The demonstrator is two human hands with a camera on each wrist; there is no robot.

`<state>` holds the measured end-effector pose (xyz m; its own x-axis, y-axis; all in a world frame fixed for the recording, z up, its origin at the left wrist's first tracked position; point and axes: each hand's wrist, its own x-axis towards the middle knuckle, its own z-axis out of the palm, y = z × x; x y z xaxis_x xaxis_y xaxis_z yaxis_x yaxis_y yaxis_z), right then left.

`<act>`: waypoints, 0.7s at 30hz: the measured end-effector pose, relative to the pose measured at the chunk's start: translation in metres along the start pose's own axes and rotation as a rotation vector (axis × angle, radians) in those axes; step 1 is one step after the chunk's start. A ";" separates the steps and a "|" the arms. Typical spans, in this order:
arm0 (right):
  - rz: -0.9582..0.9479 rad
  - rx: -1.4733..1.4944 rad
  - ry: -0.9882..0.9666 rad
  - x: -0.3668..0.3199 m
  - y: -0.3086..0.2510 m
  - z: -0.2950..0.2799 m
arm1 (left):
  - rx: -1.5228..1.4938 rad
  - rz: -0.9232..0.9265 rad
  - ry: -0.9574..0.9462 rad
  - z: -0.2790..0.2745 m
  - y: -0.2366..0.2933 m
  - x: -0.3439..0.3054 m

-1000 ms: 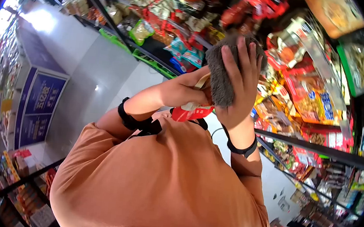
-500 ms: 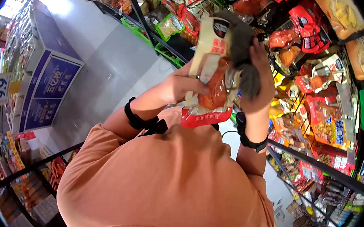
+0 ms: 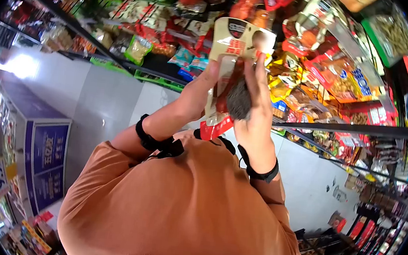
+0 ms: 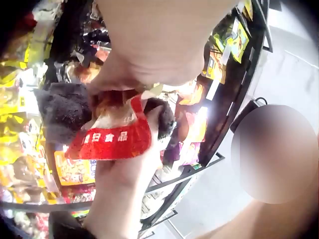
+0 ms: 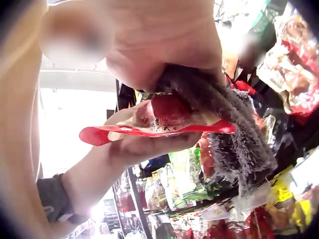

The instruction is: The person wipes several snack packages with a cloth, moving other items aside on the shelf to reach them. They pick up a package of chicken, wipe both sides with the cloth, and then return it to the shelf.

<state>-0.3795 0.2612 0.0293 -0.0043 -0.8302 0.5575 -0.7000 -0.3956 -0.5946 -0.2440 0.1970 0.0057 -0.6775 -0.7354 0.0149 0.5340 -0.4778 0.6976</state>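
Observation:
A clear-fronted, vacuum-packed drumstick packet [image 3: 224, 75] with a cream top and a red bottom strip stands upright between the two hands. My left hand [image 3: 198, 94] grips its left edge. Across its lower right side lies my right hand [image 3: 259, 116], holding a fuzzy grey cloth [image 3: 239, 100] against the packet. In the left wrist view the red strip [image 4: 112, 142] faces the camera, and cloth [image 4: 65, 109] sticks out beside it. From the right wrist, the cloth [image 5: 237, 134] hangs down past the packet's red edge [image 5: 159, 132]. Part of the packet's front is covered by the right fingers.
Shelves of packaged snacks [image 3: 343, 75] rise in front and to the right, with a dark shelf rail [image 3: 358, 129] near the right forearm. A purple-sided display stand [image 3: 47, 156] stands at the left beyond the pale floor [image 3: 102, 102]. Black bands [image 3: 264, 171] circle both wrists.
Earlier the grey cloth hid most of the packet under the flat right hand. The packet's front then turned into view, and the right hand with the cloth is now across its lower right.

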 end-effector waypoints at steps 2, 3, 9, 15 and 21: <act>0.002 -0.118 -0.016 -0.017 -0.001 -0.015 | -0.026 -0.009 -0.054 0.018 -0.002 0.008; 0.017 -0.126 0.004 -0.026 0.001 -0.023 | -0.060 -0.002 -0.085 0.026 -0.004 0.011; 0.211 -0.012 0.353 -0.062 0.031 -0.085 | 0.078 -0.091 -0.053 0.055 -0.030 0.031; -0.197 0.243 0.768 -0.049 0.045 -0.138 | 0.231 -0.200 -0.318 0.090 -0.088 0.037; -0.191 -0.382 0.110 -0.053 0.045 -0.120 | -0.060 -0.082 -0.180 0.114 -0.104 0.035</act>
<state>-0.4961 0.3346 0.0424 0.0899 -0.7013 0.7071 -0.9092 -0.3476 -0.2292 -0.3809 0.2760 0.0157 -0.7966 -0.5977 0.0908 0.4986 -0.5645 0.6578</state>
